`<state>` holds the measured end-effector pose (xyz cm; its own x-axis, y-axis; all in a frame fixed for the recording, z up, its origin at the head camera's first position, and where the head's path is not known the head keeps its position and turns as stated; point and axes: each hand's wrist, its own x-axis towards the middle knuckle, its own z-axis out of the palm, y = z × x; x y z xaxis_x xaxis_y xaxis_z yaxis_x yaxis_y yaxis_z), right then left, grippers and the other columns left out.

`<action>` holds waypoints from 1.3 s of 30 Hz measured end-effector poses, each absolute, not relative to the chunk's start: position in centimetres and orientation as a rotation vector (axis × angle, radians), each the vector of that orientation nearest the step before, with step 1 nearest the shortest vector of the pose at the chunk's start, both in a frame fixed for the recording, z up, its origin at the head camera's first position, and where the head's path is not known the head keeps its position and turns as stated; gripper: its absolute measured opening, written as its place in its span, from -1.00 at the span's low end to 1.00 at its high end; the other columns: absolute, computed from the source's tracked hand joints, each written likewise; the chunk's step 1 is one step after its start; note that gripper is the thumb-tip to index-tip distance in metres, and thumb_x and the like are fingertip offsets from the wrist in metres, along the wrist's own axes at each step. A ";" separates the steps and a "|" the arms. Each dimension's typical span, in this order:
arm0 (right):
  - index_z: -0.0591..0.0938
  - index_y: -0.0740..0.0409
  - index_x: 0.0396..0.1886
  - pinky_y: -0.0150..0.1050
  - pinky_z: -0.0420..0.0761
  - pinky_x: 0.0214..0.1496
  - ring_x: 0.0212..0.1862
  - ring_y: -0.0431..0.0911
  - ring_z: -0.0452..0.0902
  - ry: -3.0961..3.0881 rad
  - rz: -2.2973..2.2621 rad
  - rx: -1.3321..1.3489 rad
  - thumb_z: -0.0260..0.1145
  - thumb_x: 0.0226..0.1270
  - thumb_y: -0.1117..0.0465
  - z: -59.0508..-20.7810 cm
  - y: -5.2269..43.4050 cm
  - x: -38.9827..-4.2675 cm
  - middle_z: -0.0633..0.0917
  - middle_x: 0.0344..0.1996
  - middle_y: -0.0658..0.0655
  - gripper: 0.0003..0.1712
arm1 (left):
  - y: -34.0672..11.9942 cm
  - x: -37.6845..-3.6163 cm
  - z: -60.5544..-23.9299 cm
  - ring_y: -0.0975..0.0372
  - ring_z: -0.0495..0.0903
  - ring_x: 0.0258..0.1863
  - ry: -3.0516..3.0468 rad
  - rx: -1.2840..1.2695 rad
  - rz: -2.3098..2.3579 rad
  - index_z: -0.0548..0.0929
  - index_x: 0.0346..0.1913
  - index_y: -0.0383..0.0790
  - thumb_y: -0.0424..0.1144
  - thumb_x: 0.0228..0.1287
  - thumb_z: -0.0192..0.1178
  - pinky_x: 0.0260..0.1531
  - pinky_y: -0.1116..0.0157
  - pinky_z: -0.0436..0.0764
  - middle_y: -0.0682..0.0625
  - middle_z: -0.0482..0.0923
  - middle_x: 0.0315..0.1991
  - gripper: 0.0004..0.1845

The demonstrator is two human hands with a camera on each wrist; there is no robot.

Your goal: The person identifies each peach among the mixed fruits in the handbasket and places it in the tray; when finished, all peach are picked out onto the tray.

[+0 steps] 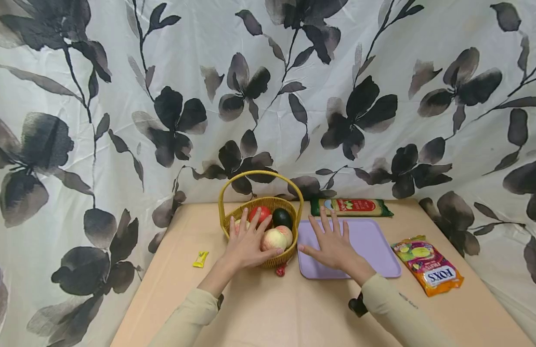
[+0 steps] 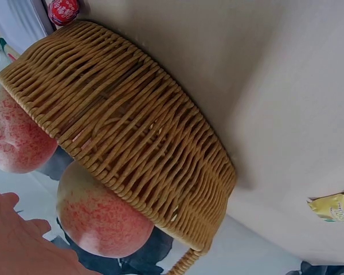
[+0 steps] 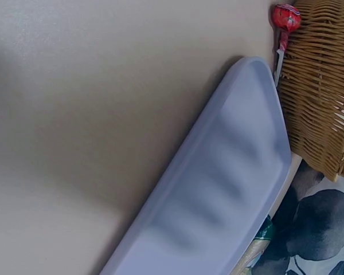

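Note:
My left hand [image 1: 247,246], its fingers spread, hovers over the front of the yellow wicker basket [image 1: 274,261]. Inside the basket are peaches [image 1: 274,241], a red round fruit [image 1: 261,215] and a dark oval fruit [image 1: 282,219]. Two peaches show above the rim in the left wrist view, with part of the left hand [image 2: 26,243] beside them. Over the left part of a lilac tray [image 1: 372,241] my right hand [image 1: 333,248] is stretched out, fingers apart and holding nothing. Its finger shadows fall on the tray in the right wrist view.
A red-wrapped lollipop [image 1: 280,271] lies against the basket's front. To the left is a small yellow wrapped candy [image 1: 200,259]. Behind the tray lies a green long packet [image 1: 352,207]; an orange and purple FOX'S bag [image 1: 429,265] is at right. A floral curtain [image 1: 294,111] hangs behind.

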<state>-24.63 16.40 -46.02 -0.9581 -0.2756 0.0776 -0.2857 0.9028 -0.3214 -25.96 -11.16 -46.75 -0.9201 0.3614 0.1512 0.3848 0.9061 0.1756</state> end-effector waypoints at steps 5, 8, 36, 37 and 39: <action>0.07 0.07 0.70 0.60 -0.33 0.48 0.67 0.39 -0.52 -3.048 0.515 0.461 0.24 0.39 -0.42 -46.3 16.2 -24.7 -0.29 0.69 0.33 0.13 | -11.3 -25.9 -46.8 -0.21 -0.25 0.69 -2.968 -0.567 -0.278 0.10 0.67 0.23 0.67 0.17 0.00 0.52 -0.42 -0.25 -0.04 -0.12 0.73 0.09; 0.07 0.07 0.70 0.60 -0.31 0.49 0.66 0.40 -0.52 -3.048 0.524 0.459 0.24 0.39 -0.42 -46.2 16.0 -24.7 -0.28 0.69 0.34 0.13 | -11.5 -25.8 -46.7 -0.21 -0.28 0.69 -2.968 -0.559 -0.313 0.10 0.67 0.20 0.66 0.14 0.05 0.52 -0.42 -0.26 -0.06 -0.15 0.73 0.11; 0.76 -0.01 -0.23 -0.25 0.65 -0.36 -0.32 -0.06 0.58 -2.783 -0.128 1.158 0.49 0.36 0.14 -41.7 4.1 -25.3 0.72 -0.25 0.01 -0.92 | -21.3 -28.8 -51.5 -0.18 0.52 0.35 -2.933 -0.283 -1.387 0.08 0.60 -0.35 0.06 -0.09 0.70 0.31 -0.14 0.52 -0.38 0.29 0.51 0.31; 0.76 -0.02 -0.24 -0.26 0.63 -0.37 -0.32 -0.07 0.58 -2.783 -0.193 1.145 0.51 0.34 0.14 -41.8 3.9 -25.4 0.73 -0.25 -0.01 -0.92 | -21.3 -28.8 -51.5 -0.18 0.50 0.37 -2.934 -0.273 -1.409 0.08 0.60 -0.34 0.04 -0.09 0.70 0.34 -0.15 0.49 -0.37 0.28 0.52 0.31; 0.76 -0.07 -0.25 -0.27 0.63 -0.40 -0.30 -0.08 0.59 -2.777 -0.309 1.112 0.54 0.29 0.13 -41.8 3.5 -25.3 0.75 -0.23 -0.04 -0.90 | -21.3 -28.9 -51.3 -0.20 0.40 0.46 -2.932 -0.261 -1.446 0.06 0.60 -0.34 0.02 -0.08 0.70 0.42 -0.17 0.40 -0.37 0.24 0.55 0.31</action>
<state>-25.34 3.51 -41.82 -0.7188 -0.6935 0.0482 -0.6660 0.7068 0.2386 -28.89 -21.28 -51.35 -0.9779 0.2023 -0.0526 0.0814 0.6005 0.7955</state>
